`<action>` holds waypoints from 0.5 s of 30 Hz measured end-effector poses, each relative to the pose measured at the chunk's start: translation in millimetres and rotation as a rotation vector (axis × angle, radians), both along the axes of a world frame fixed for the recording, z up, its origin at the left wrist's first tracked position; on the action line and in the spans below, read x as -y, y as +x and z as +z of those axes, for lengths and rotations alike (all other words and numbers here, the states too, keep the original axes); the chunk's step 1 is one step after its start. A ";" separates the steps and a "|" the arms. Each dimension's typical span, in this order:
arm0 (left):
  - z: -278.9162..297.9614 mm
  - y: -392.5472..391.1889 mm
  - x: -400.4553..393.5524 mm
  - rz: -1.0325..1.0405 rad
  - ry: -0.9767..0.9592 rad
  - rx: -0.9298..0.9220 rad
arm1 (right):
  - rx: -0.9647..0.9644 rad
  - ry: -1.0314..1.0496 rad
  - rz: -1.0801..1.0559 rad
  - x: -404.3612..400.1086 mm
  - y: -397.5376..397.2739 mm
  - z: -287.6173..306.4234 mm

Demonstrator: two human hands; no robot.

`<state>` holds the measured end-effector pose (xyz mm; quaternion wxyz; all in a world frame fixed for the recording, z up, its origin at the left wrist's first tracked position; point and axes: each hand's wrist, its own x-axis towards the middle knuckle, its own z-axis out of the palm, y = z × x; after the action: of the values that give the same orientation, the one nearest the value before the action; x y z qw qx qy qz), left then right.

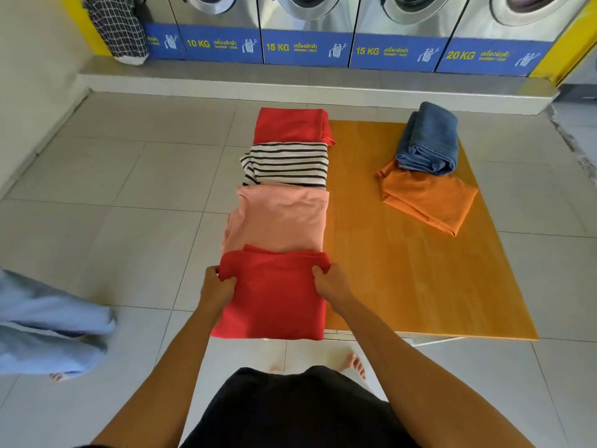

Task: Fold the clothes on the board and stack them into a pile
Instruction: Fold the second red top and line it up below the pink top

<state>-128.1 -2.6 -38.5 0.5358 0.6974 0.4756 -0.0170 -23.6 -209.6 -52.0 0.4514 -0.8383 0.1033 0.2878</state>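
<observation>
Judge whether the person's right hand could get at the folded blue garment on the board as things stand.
Probably not yet: the right hand grips the near red garment, and the blue garment lies at the board's far corner, though nothing blocks the way.

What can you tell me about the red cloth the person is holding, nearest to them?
The nearest red garment is a folded, roughly rectangular piece of plain, soft-looking fabric with no visible print. It lies flat at the near left part of the orange wooden board, its near edge hanging slightly over the board's edge. The left hand and right hand pinch its two far corners. Its far edge overlaps the folded pink garment just beyond it.
</observation>
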 end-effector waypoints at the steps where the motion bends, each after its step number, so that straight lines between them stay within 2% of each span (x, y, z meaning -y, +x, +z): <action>1: -0.1 0.9 -3.0 -0.008 -0.002 0.007 | 0.009 -0.009 0.002 -0.8 0.8 1.2; 9: -3.1 -5.6 -4.3 0.021 0.098 0.045 | 0.061 -0.066 -0.037 -16.3 -9.6 -4.6; 15: -10.3 -4.8 -6.8 -0.015 0.082 -0.019 | 0.058 -0.136 -0.093 -23.9 -10.6 -10.0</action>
<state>-132.8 4.2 -48.8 0.5023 0.7221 0.4756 -0.0083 -34.2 -185.7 -62.0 0.4090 -0.8693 0.1485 0.2344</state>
